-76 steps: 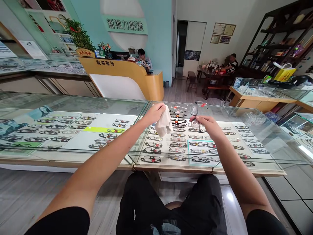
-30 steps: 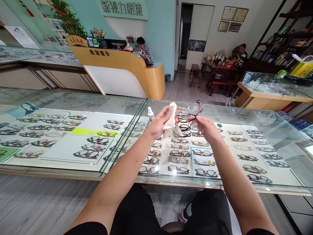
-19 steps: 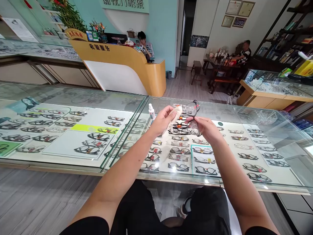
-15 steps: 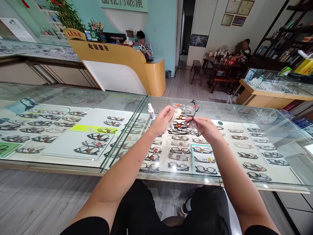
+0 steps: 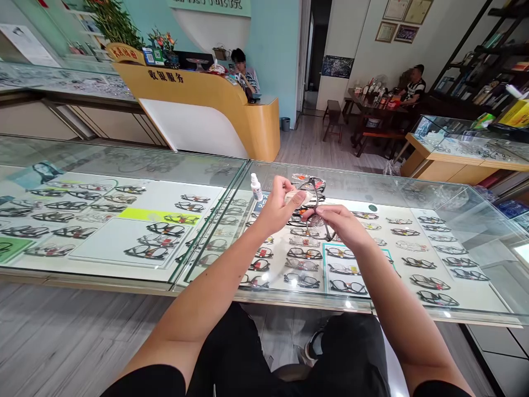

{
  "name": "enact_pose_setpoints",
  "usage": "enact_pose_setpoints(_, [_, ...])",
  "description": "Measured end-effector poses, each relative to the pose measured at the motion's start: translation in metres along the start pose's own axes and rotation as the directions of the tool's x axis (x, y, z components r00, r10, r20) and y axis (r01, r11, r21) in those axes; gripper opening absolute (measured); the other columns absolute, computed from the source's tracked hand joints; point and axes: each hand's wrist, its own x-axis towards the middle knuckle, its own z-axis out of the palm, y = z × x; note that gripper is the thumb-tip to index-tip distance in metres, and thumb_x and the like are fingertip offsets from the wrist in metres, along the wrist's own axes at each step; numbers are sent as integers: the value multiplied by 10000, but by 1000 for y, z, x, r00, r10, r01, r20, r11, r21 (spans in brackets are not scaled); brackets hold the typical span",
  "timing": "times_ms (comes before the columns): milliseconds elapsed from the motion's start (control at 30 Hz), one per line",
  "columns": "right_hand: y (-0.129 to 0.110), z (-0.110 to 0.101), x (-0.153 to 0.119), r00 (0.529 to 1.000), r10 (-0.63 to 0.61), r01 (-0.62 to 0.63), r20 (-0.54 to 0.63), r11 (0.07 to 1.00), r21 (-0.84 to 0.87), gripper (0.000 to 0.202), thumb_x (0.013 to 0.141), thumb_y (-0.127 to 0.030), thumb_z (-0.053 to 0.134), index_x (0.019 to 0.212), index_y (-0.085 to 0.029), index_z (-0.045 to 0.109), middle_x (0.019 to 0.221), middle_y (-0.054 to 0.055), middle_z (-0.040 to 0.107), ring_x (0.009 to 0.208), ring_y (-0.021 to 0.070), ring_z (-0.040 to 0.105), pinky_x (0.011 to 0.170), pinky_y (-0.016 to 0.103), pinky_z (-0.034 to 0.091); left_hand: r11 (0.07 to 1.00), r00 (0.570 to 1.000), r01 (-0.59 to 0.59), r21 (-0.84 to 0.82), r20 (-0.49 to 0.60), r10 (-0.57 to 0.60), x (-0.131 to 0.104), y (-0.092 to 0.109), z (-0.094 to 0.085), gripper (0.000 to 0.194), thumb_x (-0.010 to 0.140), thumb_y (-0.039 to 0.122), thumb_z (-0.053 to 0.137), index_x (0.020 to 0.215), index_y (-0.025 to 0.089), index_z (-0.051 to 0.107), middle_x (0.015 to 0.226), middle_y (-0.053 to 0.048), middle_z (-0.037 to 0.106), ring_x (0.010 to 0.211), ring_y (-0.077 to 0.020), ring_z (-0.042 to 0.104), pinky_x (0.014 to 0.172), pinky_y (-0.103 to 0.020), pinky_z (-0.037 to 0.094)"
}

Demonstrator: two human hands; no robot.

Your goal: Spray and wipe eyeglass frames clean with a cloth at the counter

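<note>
A pair of dark-framed glasses [image 5: 317,225] hangs upright over the glass counter, one lens above the other. My right hand [image 5: 341,223] pinches it near the middle of the frame. My left hand [image 5: 279,205] is closed on a pale cloth [image 5: 296,197], with the thumb on top, right beside the upper lens. Whether the cloth touches the lens cannot be made out. Just left of my left hand, a small white spray bottle [image 5: 256,187] stands on the counter.
Rows of glasses [image 5: 303,253] lie inside the glass display counter [image 5: 413,190]. Beyond it are a yellow service desk [image 5: 198,91] with a seated person [image 5: 246,77], a second person [image 5: 413,88] at a wooden table, and another display case [image 5: 458,162] at the right.
The glasses have tilted and moved slightly left and down in my right hand. My left hand has turned, bringing the cloth to the upper lens.
</note>
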Motion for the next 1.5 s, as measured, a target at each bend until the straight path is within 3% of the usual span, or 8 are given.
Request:
enact_pose_setpoints(200, [-6, 3, -1, 998, -62, 61, -6, 992, -112, 394, 1046, -557, 653, 1057, -238, 885, 1056, 52, 799, 1031, 248, 637, 1009, 372, 455, 995, 998, -17, 97, 59, 11, -2, 5, 3, 491, 993, 685, 640, 1086, 255, 423, 1098, -42, 564, 963, -189, 570, 797, -326, 425])
enact_pose_setpoints(300, [-9, 4, -2, 996, -91, 89, -7, 985, -146, 415, 1051, -576, 641, 1063, -235, 879, 1050, 54, 789, 1033, 253, 633, 995, 374, 463, 983, 993, -27, 179, -105, 47, -5, 11, 7, 530, 939, 711, 698, 1049, 249, 461, 1142, -65, 574, 1076, -226, 551, 887, -352, 423])
enact_pose_setpoints(433, [-14, 7, -6, 994, -111, 105, -24, 982, -158, 410, 1065, -572, 625, 1077, -247, 874, 1045, 53, 776, 1033, 253, 626, 988, 373, 461, 958, 968, 97, 269, -251, -27, -12, 24, 7, 602, 857, 717, 792, 844, 239, 426, 819, 11, 486, 768, -175, 446, 705, -311, 326])
enact_pose_setpoints(567, [-14, 9, -8, 993, -116, 111, -25, 980, -165, 398, 1071, -562, 618, 1100, -255, 870, 1038, 51, 761, 1018, 254, 611, 967, 370, 459, 968, 982, 168, 189, -117, -147, -15, 32, 4, 627, 890, 723, 753, 705, 224, 421, 587, 49, 414, 573, -136, 337, 594, -303, 205])
enact_pose_setpoints(900, [-11, 8, -6, 996, -91, 87, -19, 984, -154, 407, 1061, -575, 630, 1097, -245, 868, 950, 41, 711, 886, 226, 554, 861, 351, 433, 980, 958, 186, -71, 235, -165, -5, 31, 3, 707, 968, 816, 548, 659, 180, 569, 635, -5, 534, 605, -133, 441, 610, -285, 329])
enact_pose_setpoints(1033, [-5, 7, -4, 999, -44, 40, -31, 994, -106, 421, 1055, -582, 637, 1076, -232, 869, 855, 34, 684, 792, 202, 516, 801, 338, 433, 937, 948, 241, -251, 266, -173, -4, 28, 8, 658, 933, 810, 624, 754, 177, 600, 656, 8, 535, 632, -123, 457, 634, -269, 374])
enact_pose_setpoints(1233, [1, 7, -1, 1000, 11, -9, -17, 993, 118, 383, 1014, -576, 689, 1072, -244, 871, 1048, 65, 772, 857, 212, 613, 834, 339, 510, 746, 899, 377, -549, 412, -151, -2, 25, 11, 506, 875, 635, 836, 930, 173, 636, 679, 22, 547, 646, -110, 504, 642, -248, 416])
enact_pose_setpoints(1500, [1, 12, 1, 998, 62, -54, -24, 966, 251, 388, 923, -604, 783, 1000, -229, 848, 1041, 89, 802, 976, 261, 710, 908, 390, 587, 712, 891, 368, -599, 445, -86, 0, 28, 7, 460, 816, 495, 935, 939, 170, 633, 670, 28, 561, 588, -96, 518, 572, -248, 392])
